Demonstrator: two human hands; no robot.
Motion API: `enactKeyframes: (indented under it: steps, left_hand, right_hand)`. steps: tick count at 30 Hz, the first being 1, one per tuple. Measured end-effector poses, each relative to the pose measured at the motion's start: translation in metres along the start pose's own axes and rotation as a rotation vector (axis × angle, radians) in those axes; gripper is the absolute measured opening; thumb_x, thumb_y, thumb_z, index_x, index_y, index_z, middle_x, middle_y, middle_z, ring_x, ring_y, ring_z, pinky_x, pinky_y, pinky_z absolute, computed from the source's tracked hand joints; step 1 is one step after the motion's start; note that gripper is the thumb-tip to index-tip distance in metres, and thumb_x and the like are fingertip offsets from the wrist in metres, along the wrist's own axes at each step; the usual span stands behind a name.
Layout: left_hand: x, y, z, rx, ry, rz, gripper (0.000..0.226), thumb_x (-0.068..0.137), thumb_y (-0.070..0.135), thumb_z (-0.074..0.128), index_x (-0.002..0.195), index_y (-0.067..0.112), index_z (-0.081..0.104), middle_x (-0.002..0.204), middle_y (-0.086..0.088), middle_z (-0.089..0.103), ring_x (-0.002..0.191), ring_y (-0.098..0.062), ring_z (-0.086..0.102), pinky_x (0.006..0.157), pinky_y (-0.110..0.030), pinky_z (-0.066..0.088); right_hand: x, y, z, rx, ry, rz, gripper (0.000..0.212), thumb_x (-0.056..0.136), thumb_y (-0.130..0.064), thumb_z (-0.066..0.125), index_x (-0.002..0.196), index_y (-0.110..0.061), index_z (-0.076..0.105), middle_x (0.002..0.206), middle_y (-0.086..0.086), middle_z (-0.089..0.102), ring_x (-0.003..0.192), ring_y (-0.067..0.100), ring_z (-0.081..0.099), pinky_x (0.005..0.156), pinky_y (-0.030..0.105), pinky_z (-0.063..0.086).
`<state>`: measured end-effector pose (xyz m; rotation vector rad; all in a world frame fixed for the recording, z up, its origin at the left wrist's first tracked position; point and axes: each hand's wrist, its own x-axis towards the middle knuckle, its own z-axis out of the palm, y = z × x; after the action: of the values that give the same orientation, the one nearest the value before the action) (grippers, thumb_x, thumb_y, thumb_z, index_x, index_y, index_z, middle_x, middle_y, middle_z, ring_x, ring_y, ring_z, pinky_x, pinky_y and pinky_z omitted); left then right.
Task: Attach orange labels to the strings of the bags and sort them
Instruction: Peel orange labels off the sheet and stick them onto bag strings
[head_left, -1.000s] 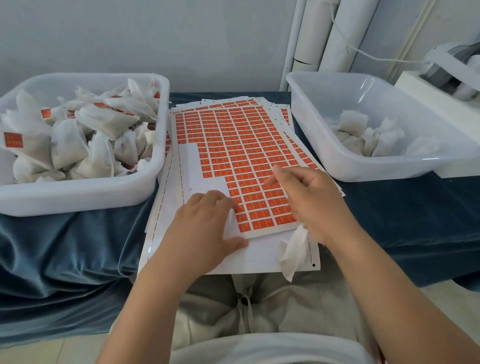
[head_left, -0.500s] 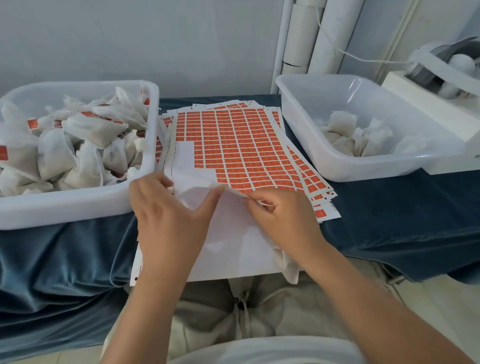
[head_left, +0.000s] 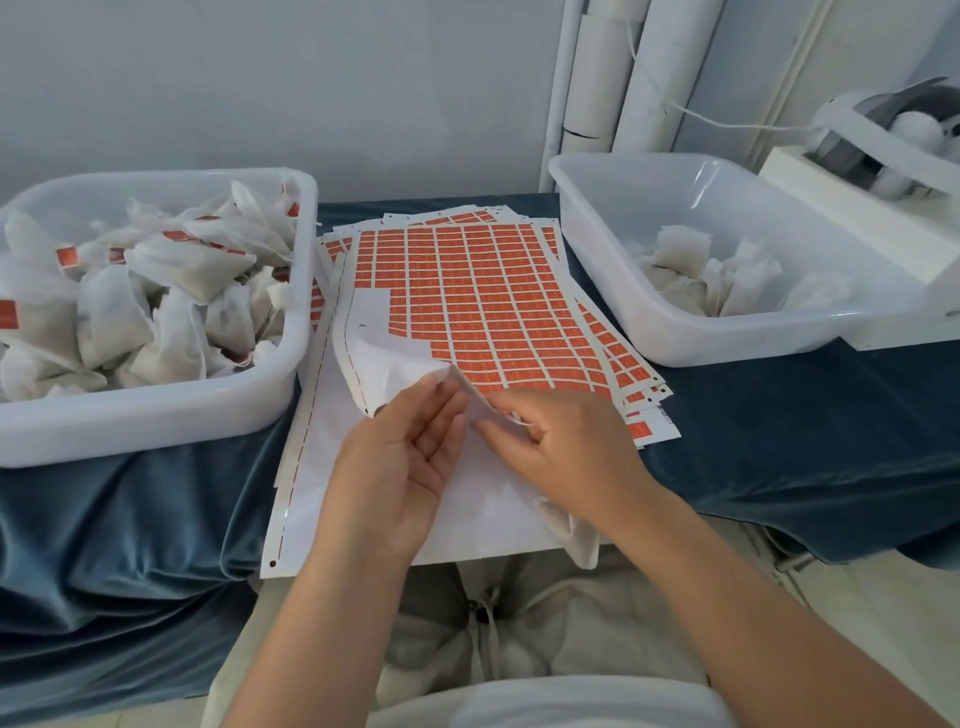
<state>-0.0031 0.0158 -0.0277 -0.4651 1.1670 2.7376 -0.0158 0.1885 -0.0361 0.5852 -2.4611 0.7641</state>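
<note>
Head view: the sheets of orange labels (head_left: 483, 312) lie at the centre of the blue cloth (head_left: 779, 457), running from 12 o'clock down toward the person. The near left corner of the top sheet (head_left: 374, 358), bare white where labels are gone, is lifted and curls upward.

The left hand (head_left: 400, 467), just below centre toward 7 o'clock, is turned palm up. Its fingers are straight and close together, the tips touching the raised edge. The right hand (head_left: 566, 447), toward 5 o'clock, has its fingers curled, and thumb and forefinger pinch that same edge. A bit of white string (head_left: 519, 420) shows at its fingertips. A white bag (head_left: 576, 530) pokes out from under the heel of this hand, over the near edge of the sheets.

At 9 o'clock a white bin (head_left: 156, 421) is heaped with labelled bags (head_left: 171, 270), orange tags showing among them. At 2 o'clock a second bin (head_left: 727, 353) holds a few plain bags (head_left: 685, 254). White pipes (head_left: 639, 78) stand at 1 o'clock against the wall, and a white machine (head_left: 883, 156) sits at the right edge.
</note>
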Motion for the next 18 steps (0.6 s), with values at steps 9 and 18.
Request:
enactKeyframes:
  steps: [9,18]
  left_hand:
    - [-0.006,0.0,-0.006,0.506,-0.094,0.399,0.02,0.084,0.033,0.079,0.103,0.031,0.084,0.103,-0.002,0.082,0.101,-0.023,0.078,0.088,-0.034,0.064]
    - [-0.008,0.004,-0.007,0.896,-0.083,0.599,0.021,0.097,0.025,0.076,0.106,0.044,0.078,0.091,0.02,0.08,0.084,-0.002,0.078,0.071,-0.008,0.055]
  right_hand:
    - [0.006,-0.011,-0.011,0.152,0.0,0.132,0.026,0.098,-0.044,0.07,0.118,-0.029,0.079,0.107,-0.018,0.077,0.085,-0.008,0.064,0.076,0.003,0.046]
    - [0.01,-0.01,-0.022,0.045,-0.135,0.049,0.019,0.099,-0.043,0.07,0.093,-0.027,0.077,0.086,-0.019,0.071,0.073,0.004,0.065,0.07,0.024,0.054]
